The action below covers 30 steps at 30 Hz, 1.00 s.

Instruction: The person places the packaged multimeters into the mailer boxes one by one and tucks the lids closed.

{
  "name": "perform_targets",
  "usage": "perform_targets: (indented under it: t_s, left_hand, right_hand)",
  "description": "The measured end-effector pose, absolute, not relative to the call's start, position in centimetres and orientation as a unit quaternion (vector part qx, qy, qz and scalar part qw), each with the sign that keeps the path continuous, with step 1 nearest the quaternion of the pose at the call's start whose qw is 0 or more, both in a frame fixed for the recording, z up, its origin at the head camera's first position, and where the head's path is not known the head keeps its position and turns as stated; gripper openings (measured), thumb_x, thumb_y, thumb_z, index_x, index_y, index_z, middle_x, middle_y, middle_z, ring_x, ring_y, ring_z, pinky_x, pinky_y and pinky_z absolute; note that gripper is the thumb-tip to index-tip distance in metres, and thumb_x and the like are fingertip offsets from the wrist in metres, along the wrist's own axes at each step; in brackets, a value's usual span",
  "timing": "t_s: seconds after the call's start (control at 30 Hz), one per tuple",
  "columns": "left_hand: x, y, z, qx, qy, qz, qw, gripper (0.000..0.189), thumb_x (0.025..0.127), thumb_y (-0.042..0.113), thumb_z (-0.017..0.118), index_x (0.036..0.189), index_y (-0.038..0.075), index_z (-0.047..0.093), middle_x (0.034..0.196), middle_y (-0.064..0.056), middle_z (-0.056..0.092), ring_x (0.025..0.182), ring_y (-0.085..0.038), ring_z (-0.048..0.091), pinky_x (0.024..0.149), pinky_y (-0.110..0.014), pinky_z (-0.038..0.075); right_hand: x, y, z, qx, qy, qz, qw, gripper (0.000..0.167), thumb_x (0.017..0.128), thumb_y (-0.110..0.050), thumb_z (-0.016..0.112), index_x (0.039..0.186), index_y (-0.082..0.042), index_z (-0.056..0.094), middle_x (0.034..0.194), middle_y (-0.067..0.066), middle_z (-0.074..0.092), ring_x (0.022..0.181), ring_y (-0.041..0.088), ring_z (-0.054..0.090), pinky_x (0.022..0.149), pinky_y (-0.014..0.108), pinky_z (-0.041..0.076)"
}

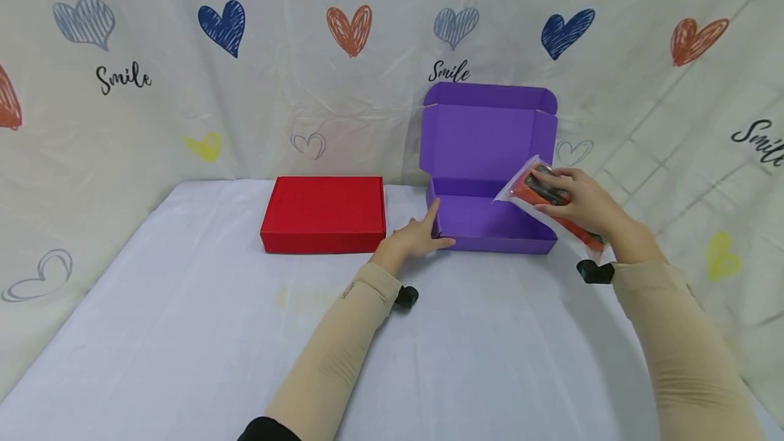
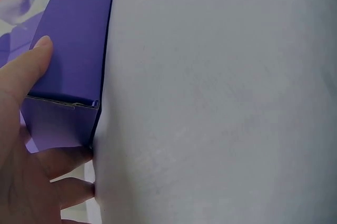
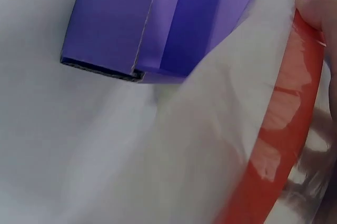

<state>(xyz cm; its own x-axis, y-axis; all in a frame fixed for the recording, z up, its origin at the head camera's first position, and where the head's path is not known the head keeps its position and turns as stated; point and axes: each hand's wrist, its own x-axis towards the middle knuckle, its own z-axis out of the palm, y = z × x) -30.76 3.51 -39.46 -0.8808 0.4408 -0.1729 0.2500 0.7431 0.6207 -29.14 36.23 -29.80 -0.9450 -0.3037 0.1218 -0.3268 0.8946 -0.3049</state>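
Note:
An open purple cardboard box (image 1: 496, 242) stands on the table with its lid (image 1: 484, 141) raised behind it. My left hand (image 1: 416, 237) holds its front left corner. In the left wrist view the thumb (image 2: 42, 61) lies against the front wall, while the other fingers reach round the side. My right hand (image 1: 584, 206) grips a clear plastic bag (image 1: 520, 175) at the box's right side, thumb and fingers on either side of it. Inside the bag is a long red-orange and black item (image 3: 284, 113); its kind I cannot tell. The bag slants, its upper end over the box opening.
A closed red box (image 1: 327, 206) sits left of the purple one. White cloth (image 1: 184, 332) covers the table. Behind it hangs a pale curtain (image 1: 275, 87) printed with hearts and "Smile". Black wrist cameras (image 1: 595, 271) are strapped below both hands.

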Motion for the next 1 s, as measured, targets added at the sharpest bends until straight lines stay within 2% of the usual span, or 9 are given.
perform_targets:
  t_s: [0.17,0.47,0.63,1.0]
  left_hand:
    - [-30.8,3.5,-39.8,0.186,0.922,0.302,0.157,0.1,0.099,0.055,0.061,0.164,0.032,-0.012,0.163,-0.014,0.036,0.154,-0.04,0.016,0.116,-0.069,0.02]
    - [-30.8,3.4,-39.9,0.189,0.92,0.304,0.158,0.1,0.099,0.056,0.061,0.164,0.032,-0.012,0.163,-0.013,0.035,0.153,-0.041,0.017,0.116,-0.068,0.02]
    - [-30.8,3.3,-39.8,0.189,0.919,0.307,0.158,0.101,0.099,0.056,0.061,0.164,0.032,-0.012,0.163,-0.013,0.035,0.153,-0.041,0.017,0.116,-0.069,0.019]
    - [-31.1,3.4,-39.7,0.2,0.921,0.301,0.149,0.101,0.099,0.055,0.061,0.165,0.029,-0.011,0.162,-0.013,0.038,0.152,-0.043,0.021,0.115,-0.07,0.021]
  right_hand:
    - [-29.8,35.3,-29.8,0.179,-0.971,0.158,0.018,0.074,0.093,-0.024,0.079,0.156,-0.01,0.042,0.15,0.038,0.027,0.123,0.058,0.041,0.098,0.072,0.039]
    - [-31.2,33.5,-30.0,0.231,-0.962,0.148,0.013,0.069,0.092,-0.017,0.079,0.152,-0.006,0.048,0.148,0.04,0.032,0.124,0.057,0.042,0.098,0.069,0.042]
    - [-32.3,32.3,-30.2,0.257,-0.958,0.128,0.025,0.068,0.09,-0.019,0.082,0.15,-0.009,0.052,0.146,0.037,0.038,0.119,0.053,0.048,0.093,0.064,0.046]
    - [-33.3,29.9,-30.5,0.278,-0.954,0.108,0.022,0.067,0.09,-0.022,0.081,0.15,-0.014,0.053,0.148,0.032,0.04,0.125,0.052,0.046,0.099,0.068,0.043]
